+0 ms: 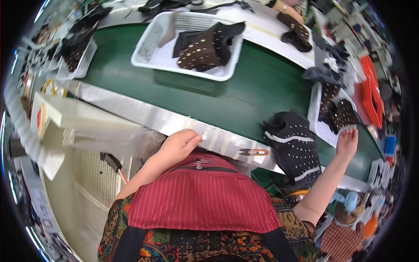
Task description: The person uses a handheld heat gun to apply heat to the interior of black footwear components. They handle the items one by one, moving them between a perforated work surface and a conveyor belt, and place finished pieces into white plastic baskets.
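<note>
One brown studded fabric piece [343, 114] lies in the right-side basket [314, 107], seemingly being lifted or laid, calling next for a steady pinch; its near edge faces the right hand [347, 142], long axis lost in folds. That hand's grip I cannot tell; the left hand [180, 144] curls closed, apparently empty, beside the bench [257, 89].

No readable text or labels.

A long green-topped worktable [118, 54] with a silvery metal edge [131, 107] crosses the cluttered room while bright strip lights [42, 11] glow far left.
</note>
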`<state>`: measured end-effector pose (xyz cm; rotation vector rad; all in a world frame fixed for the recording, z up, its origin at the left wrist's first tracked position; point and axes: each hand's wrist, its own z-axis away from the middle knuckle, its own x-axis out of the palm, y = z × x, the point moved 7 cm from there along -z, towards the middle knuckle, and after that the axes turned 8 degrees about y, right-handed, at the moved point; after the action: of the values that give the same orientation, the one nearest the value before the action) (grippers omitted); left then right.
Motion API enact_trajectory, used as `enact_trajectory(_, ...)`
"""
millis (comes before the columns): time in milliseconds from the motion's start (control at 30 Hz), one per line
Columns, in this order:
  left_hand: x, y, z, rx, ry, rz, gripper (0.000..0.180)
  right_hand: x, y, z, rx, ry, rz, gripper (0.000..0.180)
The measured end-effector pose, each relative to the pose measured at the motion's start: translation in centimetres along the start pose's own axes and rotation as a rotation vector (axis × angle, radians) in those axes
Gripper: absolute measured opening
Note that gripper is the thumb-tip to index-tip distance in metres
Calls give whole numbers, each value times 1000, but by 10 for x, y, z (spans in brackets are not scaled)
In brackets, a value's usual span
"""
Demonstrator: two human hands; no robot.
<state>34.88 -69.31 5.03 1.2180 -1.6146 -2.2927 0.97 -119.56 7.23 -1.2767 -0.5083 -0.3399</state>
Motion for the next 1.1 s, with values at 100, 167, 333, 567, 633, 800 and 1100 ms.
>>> enact_trajectory(100,-6,0,5,15,20,23,24,52,24,53,41,-160,54,20)
enact_trajectory(167,-10,-1,8,-4,44,60,24,77,39,79,24,-206,90,22)
enact_trajectory(333,-19,-9,23,9,206,157,20,129,88,133,-15,-195,338,19)
enact_trajectory(567,-41,-19,55,88,242,30,16,199,168,182,-44,-470,750,15)
enact_trajectory(633,-49,-25,68,48,288,64,14,232,194,176,-71,-585,816,16)
enact_trajectory(800,-63,-29,94,-16,356,21,13,316,267,124,-486,-707,1037,29)
enact_trajectory(1100,-83,-62,168,-222,585,48,12,400,350,103,-636,-703,1674,39)
